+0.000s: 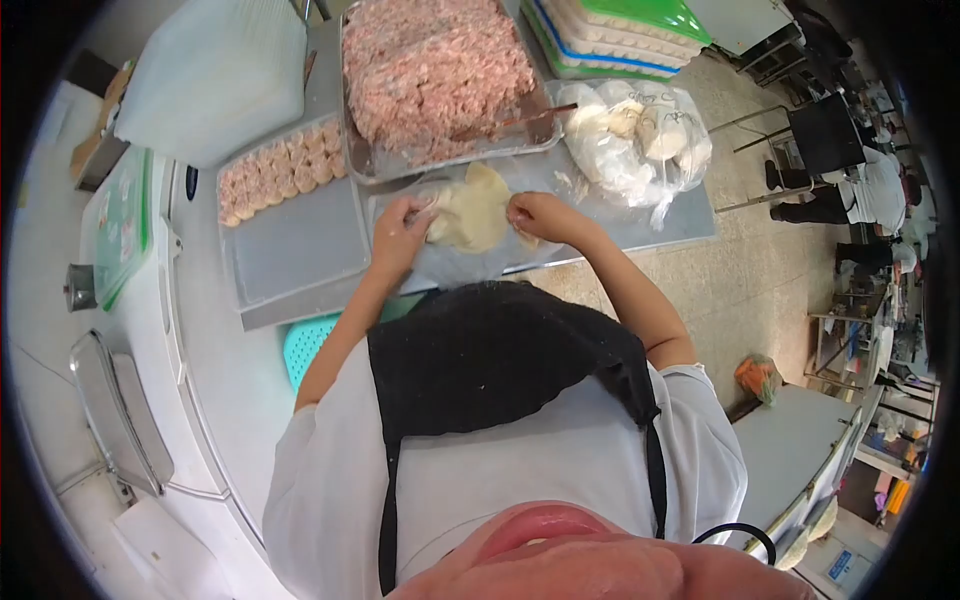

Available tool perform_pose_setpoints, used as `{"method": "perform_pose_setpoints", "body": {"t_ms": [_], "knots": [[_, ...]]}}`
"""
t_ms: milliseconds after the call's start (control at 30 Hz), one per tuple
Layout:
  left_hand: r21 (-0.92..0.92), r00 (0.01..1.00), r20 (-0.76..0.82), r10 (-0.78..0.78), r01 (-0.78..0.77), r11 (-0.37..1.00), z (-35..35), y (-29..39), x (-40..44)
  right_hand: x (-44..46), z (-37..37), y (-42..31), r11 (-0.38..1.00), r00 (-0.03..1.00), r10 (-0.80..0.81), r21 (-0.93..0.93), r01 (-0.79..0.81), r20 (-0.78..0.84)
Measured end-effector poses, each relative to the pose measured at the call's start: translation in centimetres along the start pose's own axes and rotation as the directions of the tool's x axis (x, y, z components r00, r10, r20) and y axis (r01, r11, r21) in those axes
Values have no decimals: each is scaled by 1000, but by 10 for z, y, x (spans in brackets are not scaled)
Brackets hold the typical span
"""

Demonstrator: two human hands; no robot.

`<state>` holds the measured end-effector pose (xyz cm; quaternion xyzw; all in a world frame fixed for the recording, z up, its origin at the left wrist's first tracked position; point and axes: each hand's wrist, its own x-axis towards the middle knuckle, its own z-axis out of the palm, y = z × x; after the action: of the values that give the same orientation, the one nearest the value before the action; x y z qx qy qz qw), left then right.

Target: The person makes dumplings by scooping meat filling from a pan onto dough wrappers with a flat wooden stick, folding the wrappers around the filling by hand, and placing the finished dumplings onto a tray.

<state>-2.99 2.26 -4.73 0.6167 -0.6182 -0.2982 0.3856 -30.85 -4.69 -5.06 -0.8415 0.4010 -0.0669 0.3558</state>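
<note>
A thin, pale sheet of dough (468, 218) is stretched between my two hands over the plastic-covered worktop. My left hand (402, 222) pinches its left edge, while the fingers of my right hand (540, 218) are closed on the right edge. Just beyond the dough stands a metal tray (357, 172) heaped with raw ground meat (430, 75). To the left, a shallow clear tray (300, 245) carries rows of filled dough pieces (285, 172) along its far part. A clear plastic bag (655, 150) of dough balls sits to the right of the meat.
Stacked trays with a green lid (655, 18) stand at the far right. A pile of clear plastic containers (225, 80) is at the far left. A turquoise basket (308, 350) is below the worktop edge. Another person in white (880, 190) is off to the right.
</note>
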Motion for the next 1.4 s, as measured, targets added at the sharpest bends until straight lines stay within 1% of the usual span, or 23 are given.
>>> {"method": "perform_pose_setpoints", "body": {"t_ms": [33,100,167,200,233,267,300,367,433,500,533,600,700,767,867,1000,1067,1200,1267,1300,1333,1367,1400], "knots": [[11,1000,-6,23,-23,1000,0,10,4,1,-11,-1,999,998,9,33,-11,64],[-98,995,-97,37,-46,994,3,31,10,1,-22,-8,994,995,-97,52,98,-23],[-54,993,-83,88,-93,994,16,46,15,6,-28,-20,935,963,-242,237,263,-115],[-63,994,-52,94,-97,993,30,42,16,7,-33,-23,934,958,-253,225,279,-137],[-71,995,-23,100,-101,992,41,39,18,9,-38,-25,951,955,-286,103,293,-74],[83,974,70,214,-220,972,44,38,20,13,-46,-25,951,951,-310,-23,309,-8],[227,935,177,307,-342,912,47,38,22,17,-58,-25,945,945,-325,-37,324,-31],[273,924,179,339,-378,885,51,37,20,22,-85,-29,927,930,-367,-91,364,-16],[318,915,186,357,-400,860,51,44,19,30,-109,-29,933,932,-350,-120,338,-94],[358,934,170,314,-355,864,50,55,16,54,-116,-6,842,792,-524,-329,428,-312],[360,938,160,308,-346,866,51,52,15,67,-109,9,839,783,-531,-328,434,-324],[400,946,156,285,-324,857,55,46,13,95,-96,37,800,796,-531,-480,359,-291],[409,962,93,256,-271,871,59,52,16,92,-93,37,811,780,-540,-444,381,-317],[342,994,19,108,-108,934,61,51,16,94,-93,41,814,766,-547,-428,392,-338],[310,998,66,-12,-9,951,55,59,21,94,-96,42,819,755,-553,-394,417,-352],[297,987,107,119,-146,944,52,77,22,93,-97,43,835,765,-533,-375,404,-361],[234,999,-50,-20,31,972,55,95,18,91,-99,42,837,774,-527,-370,403,-350],[232,978,-202,45,3,973,50,91,16,92,-97,44,840,782,-521,-368,399,-343],[-103,958,-211,-194,176,979,40,75,17,91,-99,42,837,773,-528,-373,401,-351],[-104,957,-215,-194,175,979,38,76,17,93,-98,43,835,772,-530,-375,404,-350],[-446,940,-180,-290,185,876,36,77,18,94,-96,45,835,772,-530,-376,402,-352],[-730,924,-112,-366,174,661,34,77,19,95,-94,45,836,772,-527,-376,399,-354],[-730,923,-110,-368,176,660,33,78,20,96,-94,45,837,773,-526,-375,398,-354]]}}
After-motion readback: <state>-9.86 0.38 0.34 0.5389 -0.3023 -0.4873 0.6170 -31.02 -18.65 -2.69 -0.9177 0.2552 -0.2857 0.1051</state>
